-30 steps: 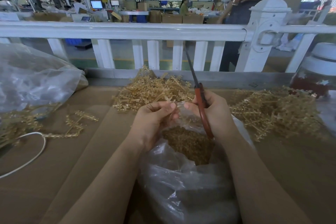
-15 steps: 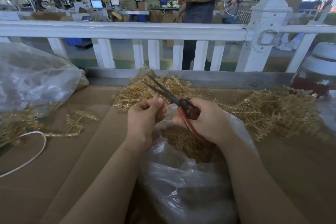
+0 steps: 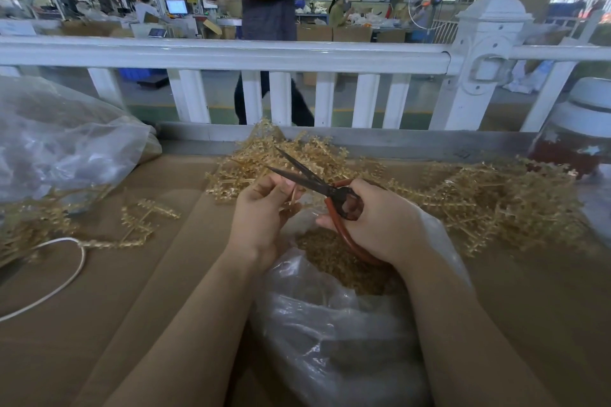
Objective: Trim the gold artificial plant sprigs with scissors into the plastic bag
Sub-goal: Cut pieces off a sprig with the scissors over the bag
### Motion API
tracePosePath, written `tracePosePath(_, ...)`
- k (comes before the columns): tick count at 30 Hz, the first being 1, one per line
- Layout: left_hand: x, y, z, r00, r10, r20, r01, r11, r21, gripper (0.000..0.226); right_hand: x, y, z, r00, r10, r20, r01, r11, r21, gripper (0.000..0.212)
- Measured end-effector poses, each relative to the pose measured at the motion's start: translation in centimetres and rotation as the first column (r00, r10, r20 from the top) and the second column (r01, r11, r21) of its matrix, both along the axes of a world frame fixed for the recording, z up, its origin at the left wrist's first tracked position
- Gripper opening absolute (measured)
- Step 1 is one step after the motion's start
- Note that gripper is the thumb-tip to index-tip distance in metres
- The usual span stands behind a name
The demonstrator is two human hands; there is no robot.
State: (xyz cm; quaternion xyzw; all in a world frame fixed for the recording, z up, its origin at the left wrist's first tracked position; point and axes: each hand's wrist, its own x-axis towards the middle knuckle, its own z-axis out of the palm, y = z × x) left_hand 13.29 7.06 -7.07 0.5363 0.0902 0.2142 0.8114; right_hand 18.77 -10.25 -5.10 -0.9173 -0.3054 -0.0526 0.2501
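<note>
The gold sprigs lie in two heaps on the brown table: one heap (image 3: 281, 162) just behind the hands, and a bigger heap (image 3: 496, 205) to the right of them. In the head view, the only view, the left hand (image 3: 261, 215) pinches one short sprig piece (image 3: 293, 196) between curled fingers and holds it upright over the mouth of the plastic bag (image 3: 330, 324), probably so that each cut bit falls straight down onto the gold bits (image 3: 334, 261) already inside. The right hand (image 3: 380, 221) grips the red handles of the scissors (image 3: 317, 183) with fingers curled round the loops; the dark blades stand apart and point away to the left, with the sprig piece near their base, so I judge a cut is being prepared. The bag sits between the forearms, near the body, which keeps the reach short. Around them: a second plastic bag (image 3: 66, 142) at the far left, loose sprigs (image 3: 139, 225) and a white cable (image 3: 66, 271) on the left side of the table, a white fence (image 3: 231, 56) behind, and a jar with a white lid (image 3: 582, 129) at the right edge. A person (image 3: 264, 10) walks behind the fence. Nothing blocks the cut, but the left fingertips are close to the blades.
</note>
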Motion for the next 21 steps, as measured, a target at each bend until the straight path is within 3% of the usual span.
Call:
tracePosePath(10,-0.2,0.2,0.2,0.997,-0.079,0.016,0.079,0.997,0.015,0.035,0.4,-0.1,-0.3,0.998,-0.033,0.058,0.034,0.999,-0.015,0.048)
tracePosePath(21,-0.1,0.1,0.4,0.995,-0.087,0.049,0.087,0.996,-0.001,0.026,1.4,0.1,-1.3,0.993,-0.075,0.094,0.07,0.996,0.048,0.068)
